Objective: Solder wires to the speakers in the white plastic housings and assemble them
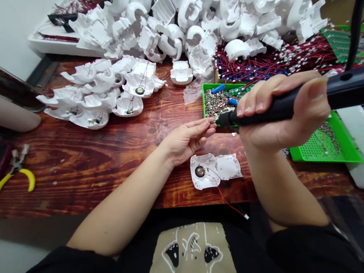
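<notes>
Steady the long black cylindrical driver (pixel 362 82) with your right hand (pixel 283 112) wrapped round it; near frame centre its tip is at your left hand's (pixel 186 141) pressed-together fingertips, their contents unclear. The white plastic shell (pixel 201 183) lies just below.

My left forearm (pixel 125 205) is bare, angled forward and to the right. Left hand (pixel 186 141): thumb and forefinger pinched at the tips, other fingers curled loosely. My right forearm (pixel 277 181) slants forward and leftward; right hand (pixel 272 136) raised, fingers wrapped in a firm grip, thumb extended. Hands near each other, apart.
</notes>
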`<state>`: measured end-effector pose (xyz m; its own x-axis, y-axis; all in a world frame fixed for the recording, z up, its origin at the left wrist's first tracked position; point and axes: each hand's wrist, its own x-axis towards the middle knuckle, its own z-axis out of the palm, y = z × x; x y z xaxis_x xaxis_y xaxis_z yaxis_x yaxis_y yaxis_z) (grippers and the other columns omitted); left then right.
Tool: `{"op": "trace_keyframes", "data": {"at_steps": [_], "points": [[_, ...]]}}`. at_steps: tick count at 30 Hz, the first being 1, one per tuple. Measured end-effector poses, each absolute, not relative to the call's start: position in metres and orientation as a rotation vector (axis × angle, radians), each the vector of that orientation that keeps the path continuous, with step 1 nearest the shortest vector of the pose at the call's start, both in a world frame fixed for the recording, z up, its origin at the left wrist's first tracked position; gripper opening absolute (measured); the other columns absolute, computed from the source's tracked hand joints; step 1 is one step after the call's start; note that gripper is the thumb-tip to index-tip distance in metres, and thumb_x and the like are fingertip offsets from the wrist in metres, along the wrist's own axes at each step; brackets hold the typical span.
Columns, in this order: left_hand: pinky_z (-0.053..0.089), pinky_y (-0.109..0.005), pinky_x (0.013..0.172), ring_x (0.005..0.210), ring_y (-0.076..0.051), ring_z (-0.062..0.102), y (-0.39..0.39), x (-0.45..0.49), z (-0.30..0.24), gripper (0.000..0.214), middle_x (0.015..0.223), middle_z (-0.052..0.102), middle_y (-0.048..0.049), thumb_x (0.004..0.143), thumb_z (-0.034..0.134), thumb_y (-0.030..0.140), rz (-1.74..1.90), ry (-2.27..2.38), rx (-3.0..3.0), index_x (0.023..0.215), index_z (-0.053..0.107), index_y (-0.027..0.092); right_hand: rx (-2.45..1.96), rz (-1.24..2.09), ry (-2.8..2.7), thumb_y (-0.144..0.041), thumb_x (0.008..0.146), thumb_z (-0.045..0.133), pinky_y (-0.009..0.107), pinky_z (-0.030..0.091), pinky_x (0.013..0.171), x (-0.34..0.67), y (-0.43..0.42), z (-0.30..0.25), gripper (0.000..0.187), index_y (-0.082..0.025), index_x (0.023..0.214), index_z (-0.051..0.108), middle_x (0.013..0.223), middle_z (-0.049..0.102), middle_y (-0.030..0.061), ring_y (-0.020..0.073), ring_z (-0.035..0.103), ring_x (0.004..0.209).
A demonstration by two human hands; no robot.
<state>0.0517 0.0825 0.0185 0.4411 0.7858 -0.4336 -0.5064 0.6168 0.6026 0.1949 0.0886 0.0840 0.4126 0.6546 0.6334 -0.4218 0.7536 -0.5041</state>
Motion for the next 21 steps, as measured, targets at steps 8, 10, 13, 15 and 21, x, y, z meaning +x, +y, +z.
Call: {"op": "trace_keyframes", "data": {"at_steps": [8, 10, 13, 15, 21], "points": [[0.050, -0.006, 0.053, 0.081, -0.008, 0.075, 0.083, 0.053, 0.018, 0.011, 0.094, 0.077, -0.0051, 0.091, 0.069, 0.012, 0.825, 0.800, 0.474, 0.092, 0.079, 0.017, -0.316, 0.656, -0.937, -0.042, 0.083, 0.064, 0.026, 0.032, 0.029, 0.198, 0.089, 0.084, 0.032, -0.023, 0.061, 0.051, 0.047, 0.040, -0.0047, 0.0079, 0.040, 0.034], [0.051, -0.007, 0.053, 0.083, -0.009, 0.075, 0.082, 0.054, 0.016, 0.008, 0.095, 0.078, -0.0052, 0.089, 0.072, 0.013, 0.845, 0.814, 0.524, 0.093, 0.078, 0.017, -0.299, 0.670, -0.931, -0.043, 0.084, 0.064, 0.025, 0.033, 0.030, 0.199, 0.088, 0.083, 0.034, -0.023, 0.060, 0.051, 0.049, 0.041, -0.0044, 0.0072, 0.041, 0.035], [0.053, -0.012, 0.053, 0.078, -0.012, 0.075, 0.080, 0.055, 0.012, 0.017, 0.089, 0.077, -0.0039, 0.078, 0.083, 0.018, 0.951, 0.872, 0.728, 0.094, 0.076, 0.017, -0.256, 0.715, -0.921, -0.042, 0.085, 0.064, 0.024, 0.036, 0.032, 0.201, 0.088, 0.081, 0.033, -0.021, 0.061, 0.053, 0.050, 0.042, -0.0041, 0.0067, 0.044, 0.037], [0.054, -0.015, 0.053, 0.072, -0.013, 0.073, 0.079, 0.056, 0.010, 0.028, 0.083, 0.076, -0.0022, 0.072, 0.088, 0.021, 1.059, 0.922, 0.899, 0.096, 0.075, 0.017, -0.238, 0.723, -0.913, -0.041, 0.086, 0.065, 0.024, 0.036, 0.032, 0.202, 0.088, 0.080, 0.033, -0.021, 0.062, 0.055, 0.050, 0.042, -0.0040, 0.0065, 0.044, 0.037], [0.058, -0.022, 0.057, 0.073, -0.014, 0.072, 0.076, 0.058, 0.007, 0.033, 0.082, 0.075, -0.0012, 0.067, 0.089, 0.021, 1.209, 0.966, 1.081, 0.095, 0.072, 0.019, -0.289, 0.694, -0.959, -0.042, 0.088, 0.064, 0.022, 0.035, 0.031, 0.199, 0.087, 0.078, 0.037, -0.021, 0.061, 0.050, 0.050, 0.042, -0.0042, 0.0053, 0.041, 0.036]]}}
